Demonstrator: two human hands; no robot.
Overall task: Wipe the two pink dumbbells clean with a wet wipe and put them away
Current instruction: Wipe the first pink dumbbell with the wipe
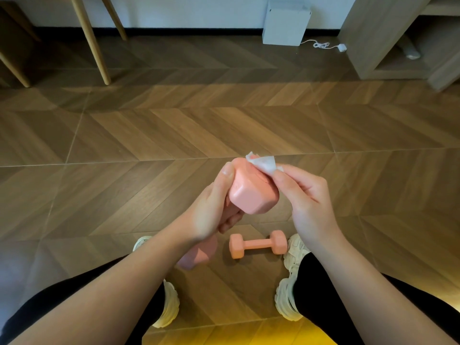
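My left hand (211,207) grips a pink dumbbell (251,190) by its handle, holding it up on end; its lower head shows blurred below my wrist. My right hand (306,195) pinches a white wet wipe (263,163) against the top of the upper head. A second pink dumbbell (257,244) lies flat on the wooden floor between my feet, untouched.
I crouch on a herringbone wood floor (174,135), white shoes (291,295) on either side. Wooden chair legs (92,41) stand at the back left. A white box (285,23) with a cord leans on the wall, and a low wooden shelf unit (388,46) stands back right.
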